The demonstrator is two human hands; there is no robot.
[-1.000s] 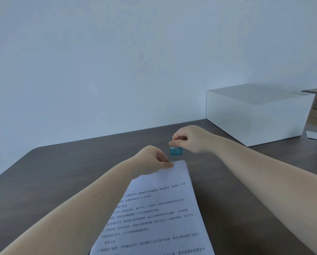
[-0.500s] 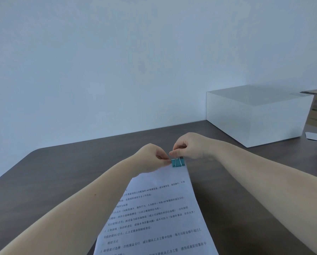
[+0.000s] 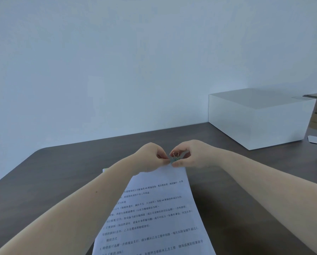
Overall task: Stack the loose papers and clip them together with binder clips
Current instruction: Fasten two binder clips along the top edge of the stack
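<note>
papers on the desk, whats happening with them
A person is clipping a stack of printed papers on a dark desk. The left hand pinches the stack's far edge, while the right hand holds a small teal binder clip seated on that edge, one wire handle standing up.

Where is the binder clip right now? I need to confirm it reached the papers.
In the head view, the binder clip sits centre frame on the far edge of the papers, pinched by the right hand, with the left hand beside it.
</note>
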